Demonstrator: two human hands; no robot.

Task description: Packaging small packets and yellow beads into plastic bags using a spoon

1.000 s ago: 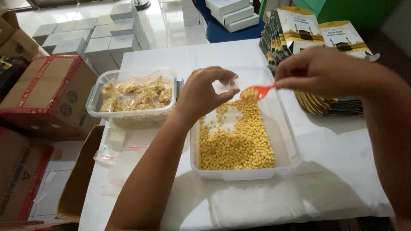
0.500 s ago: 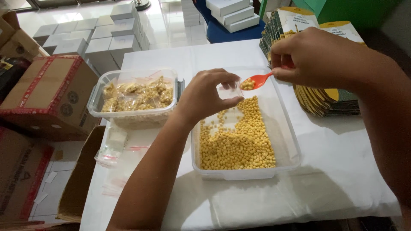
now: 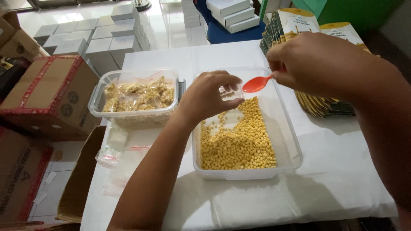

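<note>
My left hand (image 3: 210, 97) pinches a small clear plastic bag (image 3: 230, 91) open above a clear rectangular tub (image 3: 286, 128). Small yellow round pellets (image 3: 237, 141) fill much of that tub. My right hand (image 3: 314, 64) grips a red plastic spoon (image 3: 256, 84) by its handle. The spoon's bowl is at the bag's mouth and looks empty. A few pellets show inside the bag.
A second clear tub (image 3: 133, 110) at the left holds several filled small bags. Empty clear bags (image 3: 112, 152) lie at the table's left edge. A stack of printed pouches (image 3: 317, 98) sits at the right. Cardboard boxes (image 3: 47, 92) and white boxes (image 3: 102, 36) stand beyond the table.
The spoon rose loaded from the pellets to the bag's mouth and now shows empty, with pellets in the bag. My left hand stayed almost still.
</note>
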